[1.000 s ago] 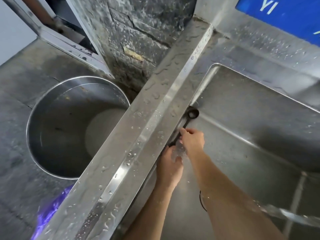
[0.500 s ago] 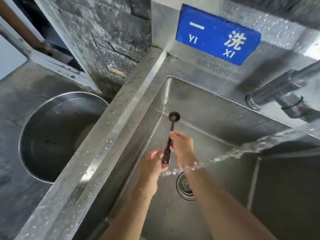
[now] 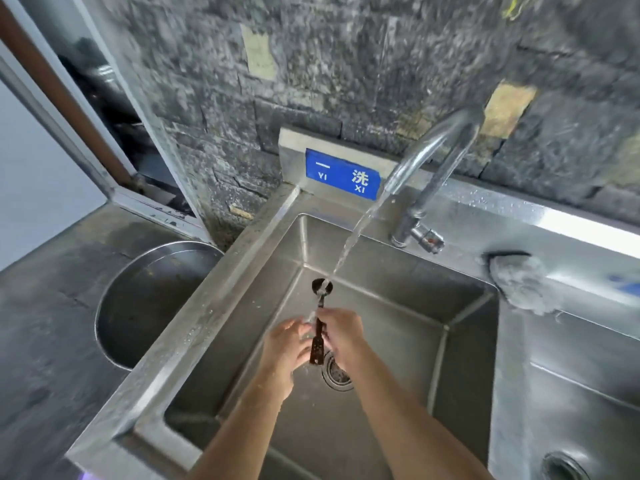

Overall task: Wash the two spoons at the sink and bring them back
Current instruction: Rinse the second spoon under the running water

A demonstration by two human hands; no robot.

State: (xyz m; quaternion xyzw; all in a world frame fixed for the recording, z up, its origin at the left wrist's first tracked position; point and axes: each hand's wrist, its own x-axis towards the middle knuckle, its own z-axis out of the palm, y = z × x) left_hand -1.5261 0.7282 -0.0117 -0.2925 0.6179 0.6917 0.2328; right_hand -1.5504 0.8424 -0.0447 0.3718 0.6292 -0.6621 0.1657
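One dark long-handled spoon (image 3: 317,346) was held over the stainless steel sink (image 3: 398,327), handle pinched by the right hand (image 3: 343,332), bowl pointed away into the water stream (image 3: 349,244); whether the left hand (image 3: 285,344) gripped it could not be told.

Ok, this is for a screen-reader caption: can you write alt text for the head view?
A person's left hand and right hand hold a dark long-handled spoon over a stainless steel sink, its bowl under the stream from a curved chrome faucet. A blue sign sits behind; a round steel pot stands to the left.
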